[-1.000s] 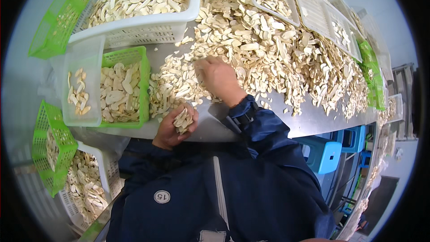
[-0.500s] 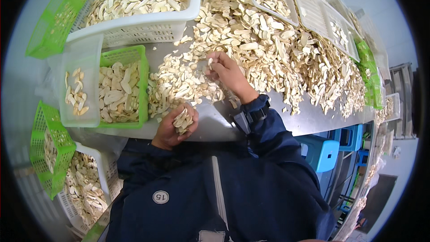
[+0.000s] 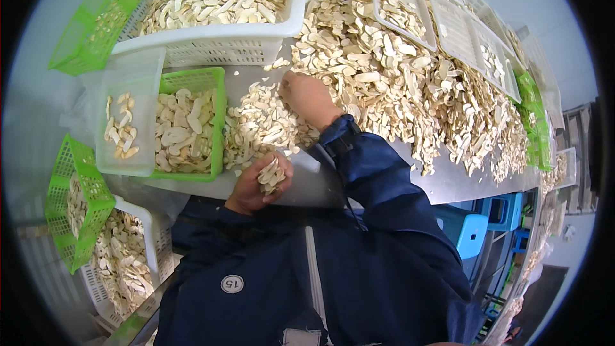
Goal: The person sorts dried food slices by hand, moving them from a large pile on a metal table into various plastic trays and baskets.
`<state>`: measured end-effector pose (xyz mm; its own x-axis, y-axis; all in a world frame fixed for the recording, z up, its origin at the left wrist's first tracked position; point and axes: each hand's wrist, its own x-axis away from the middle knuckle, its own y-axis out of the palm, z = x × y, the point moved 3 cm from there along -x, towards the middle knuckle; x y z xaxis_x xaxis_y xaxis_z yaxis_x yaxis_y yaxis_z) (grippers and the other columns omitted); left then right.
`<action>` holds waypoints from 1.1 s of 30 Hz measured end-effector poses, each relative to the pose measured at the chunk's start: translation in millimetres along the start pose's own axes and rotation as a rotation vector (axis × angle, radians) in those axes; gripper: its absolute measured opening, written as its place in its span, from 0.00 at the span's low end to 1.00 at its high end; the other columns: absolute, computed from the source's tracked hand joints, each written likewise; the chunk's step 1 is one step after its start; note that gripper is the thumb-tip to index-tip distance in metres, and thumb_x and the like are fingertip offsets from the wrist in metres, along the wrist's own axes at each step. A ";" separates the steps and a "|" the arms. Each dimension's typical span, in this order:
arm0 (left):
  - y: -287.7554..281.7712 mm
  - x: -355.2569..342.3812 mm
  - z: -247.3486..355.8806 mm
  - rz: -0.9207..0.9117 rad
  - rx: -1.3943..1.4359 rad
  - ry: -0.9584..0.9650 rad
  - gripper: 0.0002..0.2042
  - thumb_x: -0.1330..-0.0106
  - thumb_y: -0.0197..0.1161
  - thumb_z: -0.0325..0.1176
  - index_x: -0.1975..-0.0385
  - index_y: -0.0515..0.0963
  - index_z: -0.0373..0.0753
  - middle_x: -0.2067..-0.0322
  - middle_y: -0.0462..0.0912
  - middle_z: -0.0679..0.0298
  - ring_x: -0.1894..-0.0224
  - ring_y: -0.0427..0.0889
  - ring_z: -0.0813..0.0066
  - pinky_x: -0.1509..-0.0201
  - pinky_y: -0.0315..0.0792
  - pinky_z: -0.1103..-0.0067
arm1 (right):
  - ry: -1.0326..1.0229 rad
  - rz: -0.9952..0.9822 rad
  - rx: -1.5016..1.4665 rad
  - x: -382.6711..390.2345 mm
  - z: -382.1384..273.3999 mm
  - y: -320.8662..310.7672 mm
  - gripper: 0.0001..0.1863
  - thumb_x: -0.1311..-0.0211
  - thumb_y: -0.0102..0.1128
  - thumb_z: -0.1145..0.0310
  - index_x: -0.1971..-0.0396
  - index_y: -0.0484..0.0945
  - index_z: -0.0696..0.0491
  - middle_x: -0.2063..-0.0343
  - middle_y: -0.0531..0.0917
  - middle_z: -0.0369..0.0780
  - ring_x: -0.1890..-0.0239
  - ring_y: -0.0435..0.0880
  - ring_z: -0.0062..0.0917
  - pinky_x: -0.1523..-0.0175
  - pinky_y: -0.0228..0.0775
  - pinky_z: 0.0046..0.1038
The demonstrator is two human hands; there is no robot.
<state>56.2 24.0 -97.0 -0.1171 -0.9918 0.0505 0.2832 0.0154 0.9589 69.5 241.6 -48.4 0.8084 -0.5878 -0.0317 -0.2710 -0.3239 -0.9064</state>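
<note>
My left hand is curled around a small bunch of pale mushroom slices, held just above the table's near edge. Farther off, my right hand reaches into a low heap of loose mushroom slices. Its fingers are bent downward and drawn together at the heap's far side; whatever lies between the fingertips is hidden. To the left of the heap stands a green basket of larger slices. A translucent tray with several slices overlaps that basket's left part.
A white crate full of slices stands at the back left. The large slice pile spreads right across the metal table, with shallow trays on it. Another white crate sits lower left, and blue stools lower right.
My right hand has moved left and slightly away, its fingers now turned down at the heap. The left hand keeps its bunch. The whole view has shifted a little.
</note>
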 end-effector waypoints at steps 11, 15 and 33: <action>4.6 -2.5 3.7 -0.010 -0.014 0.003 0.18 0.23 0.46 0.46 0.63 0.72 0.34 0.63 0.76 0.54 0.78 0.73 0.72 0.89 0.62 0.85 | -0.127 0.183 0.107 24.2 -9.4 -20.7 0.10 0.37 0.58 0.62 0.64 0.82 0.51 0.65 0.82 0.42 0.64 0.84 0.40 0.57 0.76 0.41; 1.4 -0.2 1.0 0.000 -0.035 -0.009 0.18 0.23 0.45 0.46 0.63 0.72 0.35 0.63 0.76 0.55 0.77 0.74 0.72 0.89 0.62 0.85 | -0.268 0.185 0.236 25.9 -33.6 -0.8 0.11 0.38 0.59 0.62 0.60 0.82 0.50 0.64 0.83 0.40 0.58 0.82 0.36 0.53 0.74 0.38; 0.3 -0.7 1.8 -0.011 0.019 0.024 0.17 0.22 0.46 0.45 0.57 0.71 0.34 0.62 0.76 0.52 0.74 0.76 0.69 0.90 0.61 0.86 | 0.216 -0.099 -0.737 115.0 -1.7 -58.4 0.11 0.33 0.58 0.70 0.53 0.80 0.54 0.73 0.82 0.40 0.72 0.80 0.21 0.65 0.73 0.25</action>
<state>54.7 24.9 -96.3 -0.0970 -0.9947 0.0338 0.2641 0.0071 0.9645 177.5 191.7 1.6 0.7476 -0.6374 0.1867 -0.5417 -0.7478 -0.3839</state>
